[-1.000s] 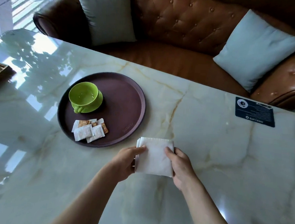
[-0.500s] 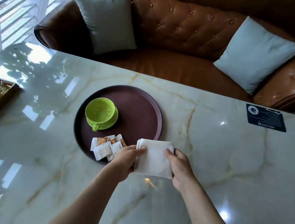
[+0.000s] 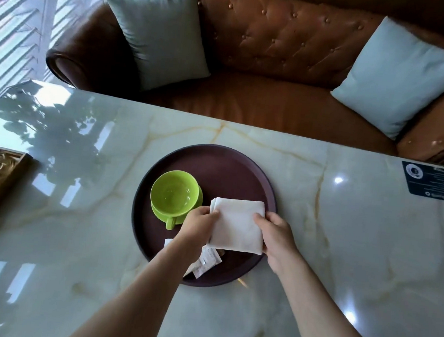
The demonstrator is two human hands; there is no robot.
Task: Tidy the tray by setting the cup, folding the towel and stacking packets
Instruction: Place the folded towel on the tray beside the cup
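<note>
Both hands pinch the folded towel (image 3: 237,224) over the tray (image 3: 224,160): left hand (image 3: 199,224) on its left edge, right hand (image 3: 277,233) on its right. Beside it sits the cup (image 3: 173,192); packets (image 3: 206,261) lie partly hidden beneath the left wrist.

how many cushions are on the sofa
2: one cushion leans at the left end of the sofa, the other cushion leans at the right end. Nothing suggests more are hidden.
</note>
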